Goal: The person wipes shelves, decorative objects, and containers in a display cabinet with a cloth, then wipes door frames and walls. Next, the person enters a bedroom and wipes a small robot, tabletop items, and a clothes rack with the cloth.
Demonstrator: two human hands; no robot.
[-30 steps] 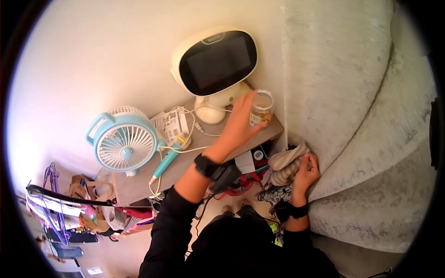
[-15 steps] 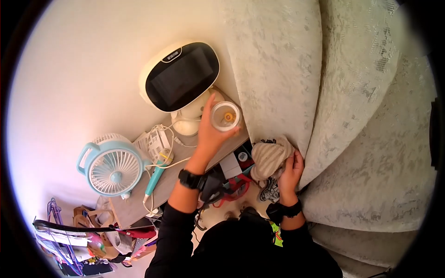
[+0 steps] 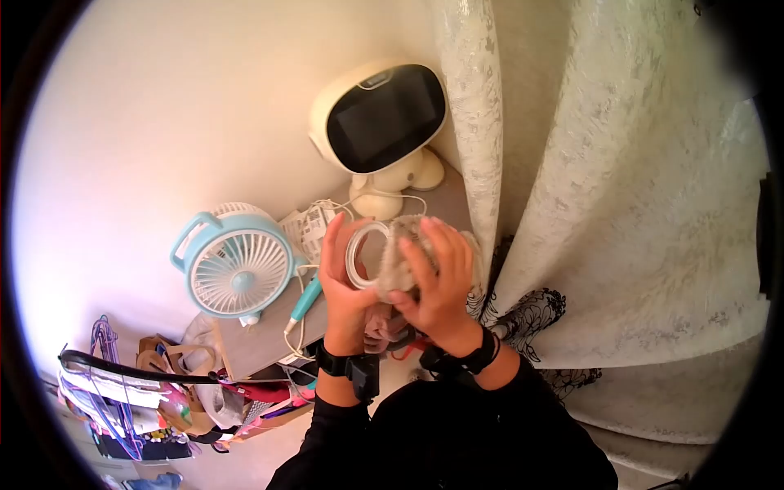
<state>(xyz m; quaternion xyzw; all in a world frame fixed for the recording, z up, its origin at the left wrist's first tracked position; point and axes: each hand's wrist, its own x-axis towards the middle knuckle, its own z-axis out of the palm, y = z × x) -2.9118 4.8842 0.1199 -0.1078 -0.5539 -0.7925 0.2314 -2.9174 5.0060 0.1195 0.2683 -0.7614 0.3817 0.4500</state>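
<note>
My left hand [image 3: 343, 286] is wrapped round a clear round container [image 3: 354, 260], which is tilted with its pale rim facing left. Against the container's right side my right hand [image 3: 445, 282] grips a beige cloth [image 3: 398, 265], its fingers spread over the fabric. Part of the container is hidden behind the cloth and fingers. Both hands are close together above the front edge of the wooden shelf top [image 3: 253, 347].
A cream device with a dark screen [image 3: 388, 118] stands at the back of the shelf top. To the left are a blue and white fan [image 3: 241, 273], a teal-handled tool [image 3: 306, 300] and white cables. Curtains [image 3: 604, 188] hang on the right; bags and hangers [image 3: 114, 400] are lower left.
My right hand has brought the cloth up and left to the container. The container has come lower and tilted in my left hand. The view has shifted, and the curtain hangs differently.
</note>
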